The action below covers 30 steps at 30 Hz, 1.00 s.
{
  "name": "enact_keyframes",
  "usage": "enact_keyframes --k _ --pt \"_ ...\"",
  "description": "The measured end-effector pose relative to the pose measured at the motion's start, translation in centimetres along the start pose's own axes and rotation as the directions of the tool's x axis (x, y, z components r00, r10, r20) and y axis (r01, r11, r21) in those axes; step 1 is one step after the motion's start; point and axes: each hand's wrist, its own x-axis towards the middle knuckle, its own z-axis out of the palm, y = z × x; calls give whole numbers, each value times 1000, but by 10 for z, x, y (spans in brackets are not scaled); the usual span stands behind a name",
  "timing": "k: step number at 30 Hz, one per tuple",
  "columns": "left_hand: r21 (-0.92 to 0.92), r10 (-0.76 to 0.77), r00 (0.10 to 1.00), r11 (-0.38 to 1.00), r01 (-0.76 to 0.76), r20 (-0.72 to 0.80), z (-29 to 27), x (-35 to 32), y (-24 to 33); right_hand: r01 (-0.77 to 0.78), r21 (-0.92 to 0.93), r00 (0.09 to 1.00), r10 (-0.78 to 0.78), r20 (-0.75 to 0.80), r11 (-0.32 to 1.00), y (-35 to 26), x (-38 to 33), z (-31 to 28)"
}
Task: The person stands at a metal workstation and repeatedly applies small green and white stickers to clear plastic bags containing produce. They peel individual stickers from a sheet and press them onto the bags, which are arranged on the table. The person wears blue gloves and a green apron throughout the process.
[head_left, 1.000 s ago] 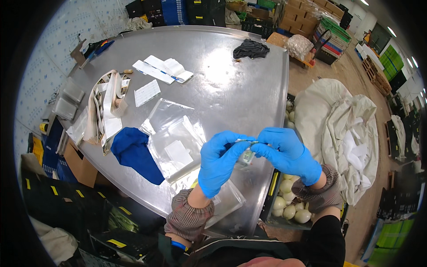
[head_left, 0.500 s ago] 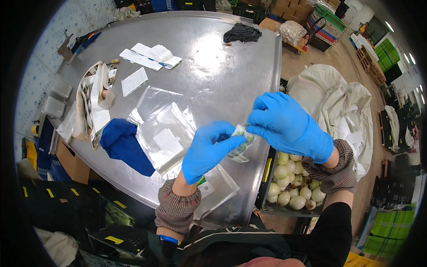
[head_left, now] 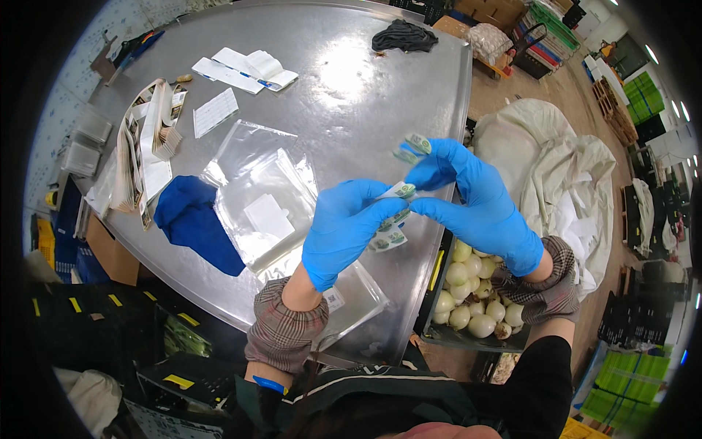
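Both my hands wear blue gloves and meet above the right part of the metal table (head_left: 351, 117). In a pinch between thumb and fingers, my left hand (head_left: 338, 230) holds a strip of green-and-white sticker labels (head_left: 390, 238), whose lower end hangs below the fingertips. Close against it, my right hand (head_left: 479, 208) has its thumb at the strip and its fingers curled around another part of the labels, which sticks up above the knuckles. Whether both parts are one piece I cannot tell. Below my left hand lie clear plastic bags (head_left: 263, 183) with a white paper slip (head_left: 268, 216) on top.
A blue cloth (head_left: 194, 219), folded paper bands (head_left: 139, 146), white papers (head_left: 248, 69) and a dark cloth (head_left: 404, 35) lie on the table. Beside its right edge stands a crate of peeled white onions (head_left: 475, 293), with a large pale sack (head_left: 548, 157) behind it.
My right hand has turned and its fingers have opened out from a tight pinch. Part of the labels now stands above it. My left hand keeps its pinch; the view has shifted slightly.
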Motion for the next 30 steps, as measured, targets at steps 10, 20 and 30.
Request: enact_keyframes --k 10,20,30 --pt "80 -63 993 995 55 97 5 19 -9 63 -205 992 -83 -90 977 12 6 -12" --pt "395 114 982 917 -47 -148 -36 111 -99 -93 281 893 205 -401 955 50 14 31" --pt "863 -107 994 503 55 -2 -141 -144 -59 -224 -12 974 223 -24 975 93 -64 211"
